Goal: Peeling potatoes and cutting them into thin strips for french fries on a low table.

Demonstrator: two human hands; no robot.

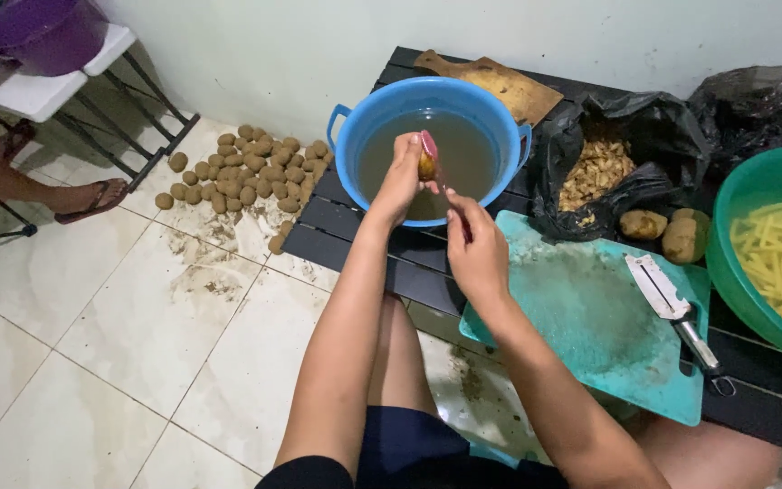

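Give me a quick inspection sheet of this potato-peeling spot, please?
Surface: black slatted table, teal cutting board on it.
Job's things: potato in left hand over blue basin of murky water; right hand holds a peeler.
Clutter: black bag of peelings, two potatoes, crinkle cutter, green bowl of cut strips, wooden board.
Hands: both shut.
Cables: nothing seen.
Surroundings: unpeeled potatoes heaped on the dirty tiled floor; another person's sandalled foot; purple bucket.

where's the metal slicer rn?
Head view, right side: the metal slicer lies on the teal cutting board, beside the green bowl of potato strips, untouched by either hand.
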